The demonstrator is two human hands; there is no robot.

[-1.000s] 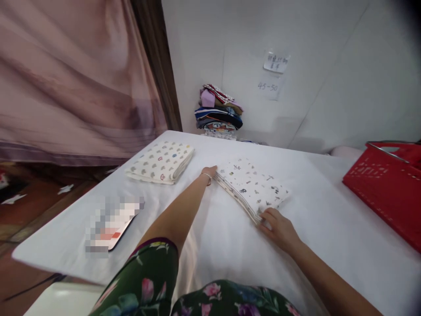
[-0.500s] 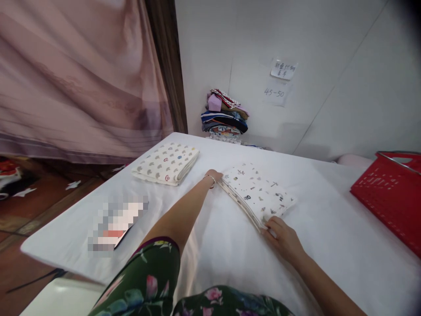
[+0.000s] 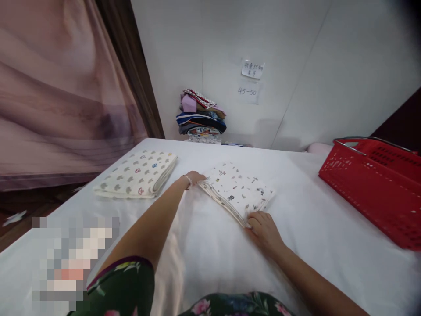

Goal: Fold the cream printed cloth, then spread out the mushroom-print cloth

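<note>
A folded white cloth [image 3: 237, 186] with small dark and grey prints lies on the white-covered table in front of me. At its left corner is my left hand [image 3: 194, 178], wearing a bracelet, its fingers closed on the folded edge. My right hand [image 3: 265, 228] pinches the near right corner, thumb below and fingers on top. The layered folds show along the side facing me. Left of my left hand lies another folded cloth [image 3: 138, 173], cream with grey, red and blue prints; neither hand touches it.
A red plastic basket [image 3: 368, 184] with a metal handle stands on the right of the table [image 3: 210, 263]. A pile of folded fabrics [image 3: 201, 118] rises against the wall beyond. A blurred-out object [image 3: 74, 263] lies at near left. A pink curtain [image 3: 66, 87] hangs at left.
The view has turned right, so everything sits further left and more of the red basket shows. Both hands stay at the same corners of the printed cloth.
</note>
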